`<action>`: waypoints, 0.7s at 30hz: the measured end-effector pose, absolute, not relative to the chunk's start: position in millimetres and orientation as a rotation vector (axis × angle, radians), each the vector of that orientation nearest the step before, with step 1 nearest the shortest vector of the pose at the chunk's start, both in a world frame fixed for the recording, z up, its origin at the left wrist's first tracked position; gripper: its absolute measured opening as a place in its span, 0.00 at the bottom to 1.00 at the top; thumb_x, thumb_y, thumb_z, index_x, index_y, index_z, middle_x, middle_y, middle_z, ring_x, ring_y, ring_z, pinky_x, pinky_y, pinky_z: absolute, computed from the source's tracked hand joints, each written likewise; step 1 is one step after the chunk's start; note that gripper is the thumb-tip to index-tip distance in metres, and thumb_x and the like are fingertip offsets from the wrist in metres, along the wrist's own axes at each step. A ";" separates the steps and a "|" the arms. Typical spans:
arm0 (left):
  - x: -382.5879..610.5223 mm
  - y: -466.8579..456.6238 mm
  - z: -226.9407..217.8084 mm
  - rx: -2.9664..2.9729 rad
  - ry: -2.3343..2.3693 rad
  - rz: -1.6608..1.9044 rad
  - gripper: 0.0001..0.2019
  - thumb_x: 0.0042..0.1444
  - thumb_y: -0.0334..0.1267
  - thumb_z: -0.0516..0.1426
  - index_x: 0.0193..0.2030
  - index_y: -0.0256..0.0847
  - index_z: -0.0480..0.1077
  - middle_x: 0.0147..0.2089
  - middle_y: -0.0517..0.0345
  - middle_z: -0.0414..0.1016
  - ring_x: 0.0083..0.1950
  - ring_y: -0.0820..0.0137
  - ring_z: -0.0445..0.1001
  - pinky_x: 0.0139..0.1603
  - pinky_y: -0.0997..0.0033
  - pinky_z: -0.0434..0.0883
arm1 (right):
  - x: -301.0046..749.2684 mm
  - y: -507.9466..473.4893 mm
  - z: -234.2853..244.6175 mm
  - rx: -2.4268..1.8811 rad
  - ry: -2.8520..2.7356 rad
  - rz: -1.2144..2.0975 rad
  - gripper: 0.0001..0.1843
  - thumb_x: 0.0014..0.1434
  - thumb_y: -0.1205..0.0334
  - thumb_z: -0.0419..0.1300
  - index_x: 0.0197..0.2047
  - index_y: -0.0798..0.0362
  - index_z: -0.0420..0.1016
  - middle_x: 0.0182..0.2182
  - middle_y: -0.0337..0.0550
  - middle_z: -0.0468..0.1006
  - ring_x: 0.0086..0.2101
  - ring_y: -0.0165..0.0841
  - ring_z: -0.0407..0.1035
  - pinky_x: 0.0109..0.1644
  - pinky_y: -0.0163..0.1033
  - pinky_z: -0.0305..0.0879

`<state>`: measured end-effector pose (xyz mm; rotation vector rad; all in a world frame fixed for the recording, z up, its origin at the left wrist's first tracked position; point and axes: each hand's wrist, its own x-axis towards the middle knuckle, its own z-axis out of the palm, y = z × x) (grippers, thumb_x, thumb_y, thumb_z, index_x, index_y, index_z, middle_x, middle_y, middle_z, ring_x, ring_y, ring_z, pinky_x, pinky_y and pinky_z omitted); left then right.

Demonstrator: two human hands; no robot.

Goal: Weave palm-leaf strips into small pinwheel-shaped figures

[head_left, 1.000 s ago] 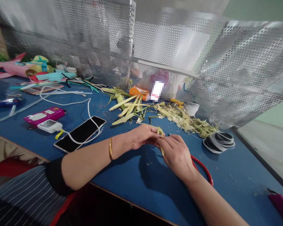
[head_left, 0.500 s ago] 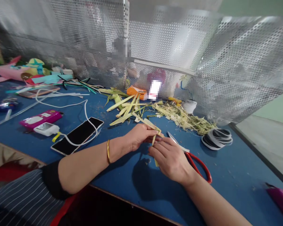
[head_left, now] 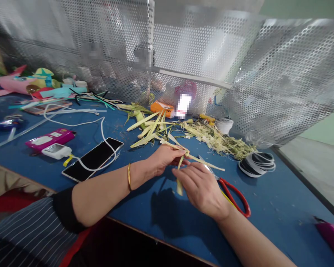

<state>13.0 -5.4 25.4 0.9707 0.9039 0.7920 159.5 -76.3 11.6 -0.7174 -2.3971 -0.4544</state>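
My left hand [head_left: 164, 158] pinches crossed corn husk strips [head_left: 187, 152] between thumb and fingers, just above the table. They are pale yellow-green; one long end points right past my other hand, and another [head_left: 179, 187] hangs down. My right hand [head_left: 199, 186] has its fingers closed around the hanging end, close to the left fingertips; the exact grip is partly hidden. Red-handled scissors [head_left: 236, 193] lie under and beside my right hand, blades partly covered. Beyond my hands lies a loose pile of husk leaves [head_left: 147, 135].
Shredded husk [head_left: 217, 139] lies at the back right, near a black-and-white ribbon coil [head_left: 256, 165]. On the left are a phone [head_left: 93, 159], a white cable [head_left: 101, 128] and a magenta device [head_left: 51, 140]. A perforated metal screen [head_left: 195, 44] stands behind the blue table.
The long husk end now sticks out to the right over the scissors. My right fingers have shifted slightly left, and more of the hanging end shows. The left hand keeps its hold.
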 end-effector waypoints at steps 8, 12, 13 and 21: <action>11.7 -1.6 25.6 1.005 0.903 0.766 0.03 0.54 0.33 0.62 0.32 0.35 0.75 0.30 0.54 0.77 0.32 0.72 0.77 0.39 0.69 0.72 | 181.7 -59.1 14.3 -1.337 -2.215 -0.628 0.11 0.68 0.63 0.52 0.35 0.53 0.73 0.26 0.43 0.77 0.28 0.36 0.68 0.46 0.43 0.55; 11.6 -3.3 21.5 1.134 0.856 0.734 0.08 0.46 0.33 0.67 0.33 0.35 0.75 0.28 0.58 0.75 0.29 0.74 0.73 0.34 0.71 0.70 | 184.7 -58.7 15.3 -1.341 -2.234 -0.596 0.13 0.68 0.65 0.51 0.33 0.53 0.74 0.25 0.41 0.76 0.26 0.34 0.66 0.42 0.40 0.53; 11.6 -3.9 20.8 1.153 0.860 0.733 0.08 0.45 0.32 0.67 0.33 0.35 0.74 0.27 0.59 0.74 0.28 0.75 0.72 0.32 0.71 0.69 | 185.0 -59.0 16.0 -1.348 -2.244 -0.587 0.13 0.68 0.65 0.51 0.33 0.53 0.74 0.25 0.41 0.76 0.27 0.33 0.66 0.41 0.40 0.53; 13.0 -3.6 23.1 1.172 0.911 0.656 0.07 0.48 0.33 0.65 0.25 0.34 0.71 0.25 0.59 0.72 0.21 0.80 0.62 0.20 0.76 0.51 | 195.4 -56.8 25.2 -1.389 -2.218 -0.583 0.15 0.68 0.63 0.51 0.31 0.52 0.73 0.25 0.41 0.77 0.27 0.33 0.68 0.43 0.40 0.54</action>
